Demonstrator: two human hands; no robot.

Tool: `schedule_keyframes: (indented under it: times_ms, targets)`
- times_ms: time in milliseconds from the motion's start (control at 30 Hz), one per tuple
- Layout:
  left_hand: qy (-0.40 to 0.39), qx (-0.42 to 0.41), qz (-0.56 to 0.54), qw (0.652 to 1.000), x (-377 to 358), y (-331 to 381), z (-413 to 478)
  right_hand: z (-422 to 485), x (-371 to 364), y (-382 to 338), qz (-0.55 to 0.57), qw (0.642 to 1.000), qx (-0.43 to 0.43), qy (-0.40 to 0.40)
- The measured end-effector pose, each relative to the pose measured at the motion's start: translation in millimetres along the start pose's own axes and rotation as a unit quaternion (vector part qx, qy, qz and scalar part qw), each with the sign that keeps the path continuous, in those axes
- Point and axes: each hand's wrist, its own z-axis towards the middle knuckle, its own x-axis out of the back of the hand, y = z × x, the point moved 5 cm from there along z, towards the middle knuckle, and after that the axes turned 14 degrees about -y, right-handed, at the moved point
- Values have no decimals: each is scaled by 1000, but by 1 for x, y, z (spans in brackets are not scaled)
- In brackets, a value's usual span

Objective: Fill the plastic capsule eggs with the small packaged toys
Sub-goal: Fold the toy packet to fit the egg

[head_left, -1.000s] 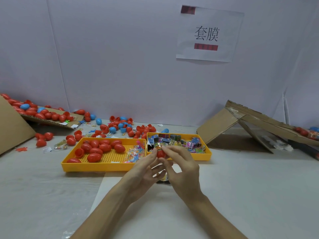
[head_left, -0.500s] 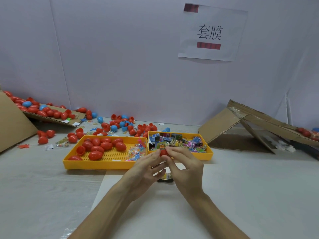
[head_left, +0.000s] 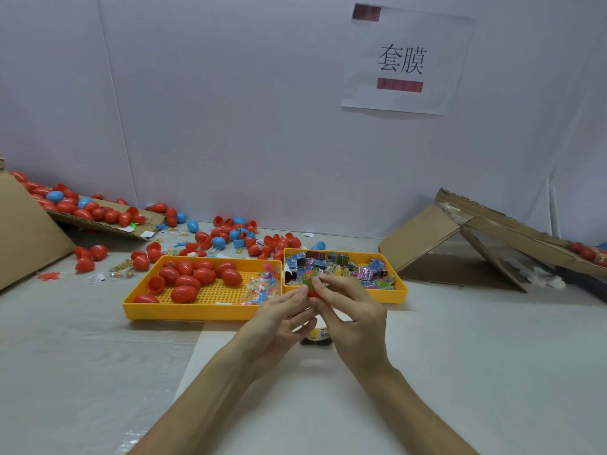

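Head view: the left hand [head_left: 279, 320] held the red egg half [head_left: 312, 293]. Close beside it, the right hand [head_left: 353, 320] pinched the toy packet [head_left: 308, 279] right on top of the egg half.

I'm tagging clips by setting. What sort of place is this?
Likely a hand-packing workstation: white partition walls with a printed sign, a yellow tray of red capsule eggs, a second yellow tray of packaged toys, and flattened cardboard alongside.
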Motion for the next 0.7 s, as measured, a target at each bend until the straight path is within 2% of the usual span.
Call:
schedule_keyframes:
  times_ms: [300,400,533,700]
  targets:
    - [-35,1,-2,999,-3,1,0,1,1,0,-17,999,-43,9]
    - [-28,4,-28,999,-3,1,1,0,0,0,-40,999,-32,-3]
    - [-16,-27,5,999,-1,4,0,2,-6,-6,-35,999,2,-40]
    - [-27,-35,-14,999,-5,5,0,2,-3,-3,-16,999,-32,-26]
